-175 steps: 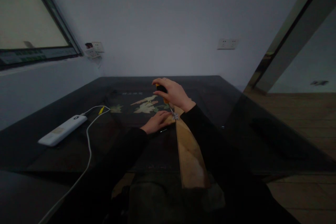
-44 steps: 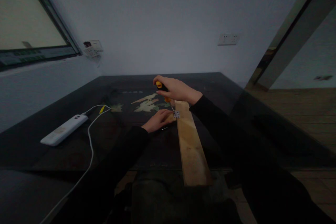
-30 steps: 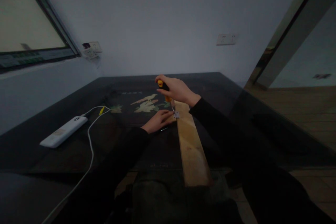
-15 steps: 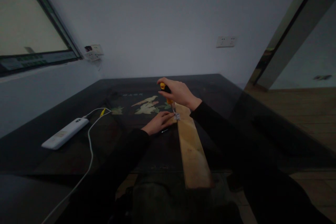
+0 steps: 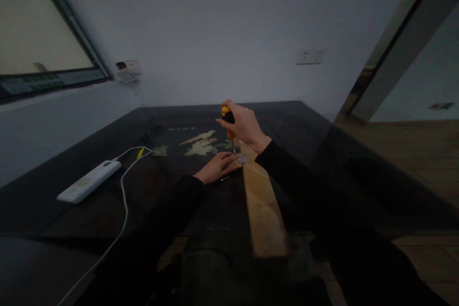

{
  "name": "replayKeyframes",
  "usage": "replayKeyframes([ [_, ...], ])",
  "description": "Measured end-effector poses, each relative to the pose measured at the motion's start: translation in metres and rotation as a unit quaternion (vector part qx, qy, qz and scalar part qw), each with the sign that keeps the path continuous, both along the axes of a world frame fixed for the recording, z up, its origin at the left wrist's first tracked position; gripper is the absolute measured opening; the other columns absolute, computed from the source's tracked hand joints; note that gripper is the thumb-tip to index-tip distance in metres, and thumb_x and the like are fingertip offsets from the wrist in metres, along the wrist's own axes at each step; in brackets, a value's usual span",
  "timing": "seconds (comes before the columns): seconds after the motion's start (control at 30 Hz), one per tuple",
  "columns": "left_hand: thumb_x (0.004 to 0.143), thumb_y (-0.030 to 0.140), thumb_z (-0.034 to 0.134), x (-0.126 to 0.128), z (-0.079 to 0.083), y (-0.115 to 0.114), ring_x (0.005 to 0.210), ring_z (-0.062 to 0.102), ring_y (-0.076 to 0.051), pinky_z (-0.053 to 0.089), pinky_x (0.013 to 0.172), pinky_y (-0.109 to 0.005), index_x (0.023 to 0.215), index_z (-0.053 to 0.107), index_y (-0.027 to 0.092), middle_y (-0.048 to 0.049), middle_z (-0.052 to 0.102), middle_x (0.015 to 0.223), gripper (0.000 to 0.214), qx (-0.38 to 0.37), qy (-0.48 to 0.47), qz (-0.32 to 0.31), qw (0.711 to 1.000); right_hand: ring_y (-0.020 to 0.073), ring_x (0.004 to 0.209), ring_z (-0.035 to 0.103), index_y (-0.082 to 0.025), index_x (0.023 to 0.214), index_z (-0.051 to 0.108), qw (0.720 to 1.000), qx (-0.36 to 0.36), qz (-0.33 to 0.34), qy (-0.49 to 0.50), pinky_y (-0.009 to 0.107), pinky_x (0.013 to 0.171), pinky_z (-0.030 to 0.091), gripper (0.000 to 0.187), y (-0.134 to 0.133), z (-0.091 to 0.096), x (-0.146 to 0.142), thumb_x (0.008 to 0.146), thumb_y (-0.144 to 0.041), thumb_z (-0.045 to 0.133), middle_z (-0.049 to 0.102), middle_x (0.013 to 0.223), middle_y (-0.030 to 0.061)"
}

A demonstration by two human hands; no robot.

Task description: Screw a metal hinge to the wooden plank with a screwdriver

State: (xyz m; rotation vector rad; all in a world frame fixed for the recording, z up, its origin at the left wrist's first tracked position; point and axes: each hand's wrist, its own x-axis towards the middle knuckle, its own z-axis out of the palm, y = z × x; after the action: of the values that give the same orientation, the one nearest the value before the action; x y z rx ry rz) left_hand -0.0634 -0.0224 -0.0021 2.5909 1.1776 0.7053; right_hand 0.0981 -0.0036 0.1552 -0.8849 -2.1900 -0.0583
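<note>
In my right hand (image 5: 245, 126) is a screwdriver (image 5: 228, 115) with a yellow and black handle, held upright with its shaft pointing down. The shaft's tip comes down at my left fingertips, beside a small metal hinge (image 5: 242, 158). My left hand (image 5: 216, 167) is closed, its fingers pressed together on a small wooden piece (image 5: 234, 166) at the hinge's left side; the fingers cover most of that piece. Under the hinge's right side lies a long wooden board (image 5: 263, 201), its near end jutting past the table edge. Whether a screw sits under the tip is too small to tell.
A white power strip (image 5: 89, 181) lies at the table's left, its white cable (image 5: 125, 196) looping toward me. A thin shiny piece (image 5: 225, 179) rests below my left hand. The dark table (image 5: 154, 201) bears a bird-and-flower picture. Wall sockets (image 5: 309, 56) are behind.
My right hand and the screwdriver have shifted slightly; the handle is a little higher and more upright, and the tip has moved left toward my left fingertips. My left hand and the board stay put.
</note>
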Motion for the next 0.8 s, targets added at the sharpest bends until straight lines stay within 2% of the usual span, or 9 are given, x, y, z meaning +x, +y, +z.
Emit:
replayKeyframes([
  [0.23,0.091,0.047,0.045,0.0,0.001,-0.001,0.121,0.046,-0.025,0.037,0.105,-0.042,0.134,0.047,0.024,-0.0108,0.05,0.131,0.049,-0.014,-0.012,0.005,1.0,0.0183,0.082,0.057,-0.019,0.113,0.051,0.998,-0.003,0.017,0.06,0.03,0.073,0.038,0.036,-0.001,0.009,0.011,0.086,-0.042,0.054,0.064,0.095,0.0059],
  [0.37,0.09,0.046,0.049,0.001,0.003,-0.001,0.121,0.046,-0.026,0.038,0.104,-0.042,0.137,0.043,0.023,-0.0117,0.05,0.13,0.052,-0.023,-0.014,0.012,1.0,0.0174,0.079,0.057,-0.018,0.111,0.052,0.99,-0.009,0.011,0.137,0.031,0.073,0.041,0.037,-0.001,0.005,0.033,0.083,-0.042,0.055,0.063,0.094,0.0054],
  [0.47,0.088,0.045,0.051,0.003,0.002,0.0,0.121,0.046,-0.027,0.038,0.104,-0.042,0.137,0.042,0.018,-0.0144,0.05,0.13,0.057,-0.021,-0.006,0.025,0.999,0.0159,0.075,0.056,-0.019,0.111,0.053,0.979,-0.021,-0.004,0.204,0.031,0.07,0.044,0.039,-0.004,-0.001,0.056,0.08,-0.042,0.058,0.061,0.091,0.0031],
  [0.57,0.088,0.045,0.052,0.004,0.002,0.0,0.121,0.046,-0.027,0.037,0.104,-0.042,0.138,0.041,0.015,-0.0162,0.049,0.132,0.059,-0.013,0.003,0.025,1.0,0.0134,0.069,0.053,-0.021,0.105,0.055,0.959,-0.057,-0.022,0.276,0.03,0.064,0.047,0.036,-0.008,-0.011,0.08,0.077,-0.044,0.061,0.057,0.086,0.0007],
  [0.67,0.089,0.045,0.05,0.004,0.002,0.0,0.122,0.045,-0.027,0.036,0.105,-0.042,0.138,0.04,0.015,-0.016,0.048,0.133,0.058,-0.006,0.007,0.017,1.0,0.0137,0.071,0.054,-0.02,0.092,0.056,0.933,-0.082,-0.037,0.348,0.03,0.059,0.05,0.032,-0.012,-0.026,0.104,0.073,-0.045,0.065,0.056,0.085,0.0011],
  [0.8,0.09,0.045,0.049,0.003,0.002,0.0,0.123,0.043,-0.027,0.035,0.105,-0.042,0.138,0.04,0.017,-0.0146,0.048,0.133,0.057,-0.01,0.008,0.012,1.0,0.0144,0.065,0.058,-0.022,0.087,0.049,0.866,-0.153,-0.03,0.475,0.026,0.045,0.05,0.037,-0.014,-0.056,0.127,0.069,-0.048,0.068,0.055,0.077,-0.0008],
])
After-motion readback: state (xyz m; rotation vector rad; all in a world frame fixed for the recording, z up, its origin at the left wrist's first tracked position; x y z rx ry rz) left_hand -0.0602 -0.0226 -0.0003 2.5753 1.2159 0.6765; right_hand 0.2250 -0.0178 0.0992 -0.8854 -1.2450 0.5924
